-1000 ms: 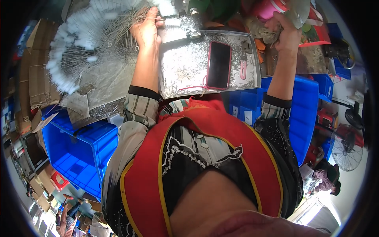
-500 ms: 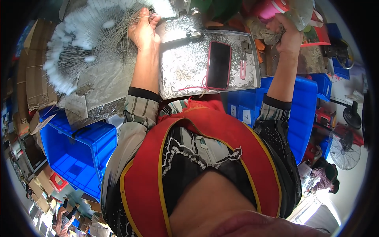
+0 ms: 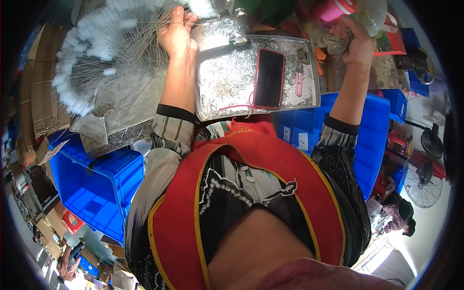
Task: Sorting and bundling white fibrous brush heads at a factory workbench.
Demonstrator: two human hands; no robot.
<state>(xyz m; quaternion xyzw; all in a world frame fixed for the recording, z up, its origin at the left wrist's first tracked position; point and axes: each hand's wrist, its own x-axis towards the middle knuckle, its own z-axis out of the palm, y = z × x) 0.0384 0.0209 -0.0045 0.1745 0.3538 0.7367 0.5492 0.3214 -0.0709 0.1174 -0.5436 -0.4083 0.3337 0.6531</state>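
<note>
Hands, two, bare: your left hand (image 3: 178, 37) lies beside the tray's far left corner, fingers part-curled at the right side of a fanned bundle of thin wires (image 3: 140, 46) with white ends; you cannot tell from this view whether it grips any. Your right hand (image 3: 360, 46), beyond the tray's far right corner, has its fingers bent round crumpled greyish material (image 3: 336, 44); a pink container (image 3: 333, 10) stands just past it. Wire bundle, one: spread left of the tray, partly over the far part of a grey sheet (image 3: 130, 99). Tray (image 3: 316, 79), one, shallow, pale, strewn with fine silvery clippings (image 3: 237, 63). On it: one dark-screened phone (image 3: 269, 79) in a pinkish-red case, lower end close to the near edge; one pink-handled tool (image 3: 299, 85) along the right edge; one thin red cord (image 3: 234, 107) by the near edge. Metal fixture (image 3: 237, 38), one, at the tray's far edge. Blue crates, two: one (image 3: 92, 188) at your left, one (image 3: 369, 140) at your right.
</note>
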